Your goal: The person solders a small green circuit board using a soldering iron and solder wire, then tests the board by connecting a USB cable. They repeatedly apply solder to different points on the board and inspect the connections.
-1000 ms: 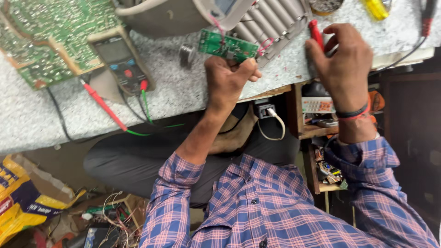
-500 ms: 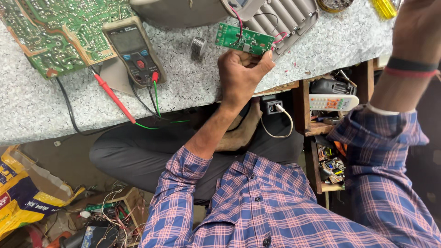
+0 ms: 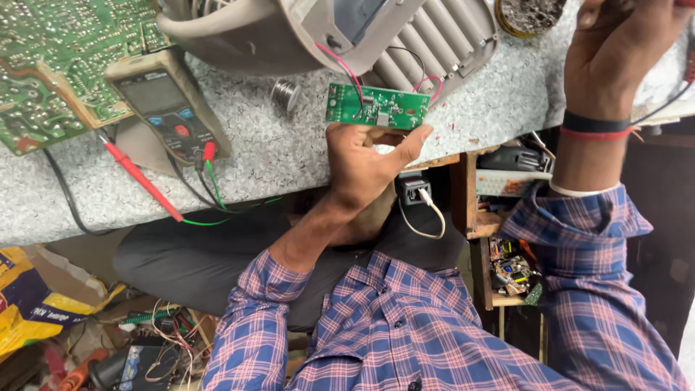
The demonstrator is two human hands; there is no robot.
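Holding: the left hand (image 3: pixel 362 170) pinches a small green rectangular circuit board (image 3: pixel 376 107) by its lower edge, thumb at the right corner, fingers curled close under it.
Board: flat and rigid, studded with tiny parts, held level just above the near part of the speckled grey stone worktop (image 3: pixel 275 156); thin red and black wires (image 3: pixel 340 65) run from it up into the beige ribbed plastic appliance housing (image 3: pixel 405 36).
Right hand: the right hand (image 3: pixel 615 51) is raised at the top right edge over the worktop, fingers bent around something red that is cut off by the frame; what it is I cannot tell. A dark band circles the wrist.
Bench left: a tan handheld multimeter with a dark screen (image 3: pixel 166 108) lies tilted, its red probe (image 3: pixel 141 181) slanting toward the worktop's front edge; a large green printed circuit board (image 3: pixel 51 65) lies beside it.
Small items: a shiny spool of solder wire (image 3: pixel 286 93) stands near the small board's left end.
Open room: bare stone shows between the multimeter and the left hand.
Edge: the worktop's front rim runs just behind the left wrist.
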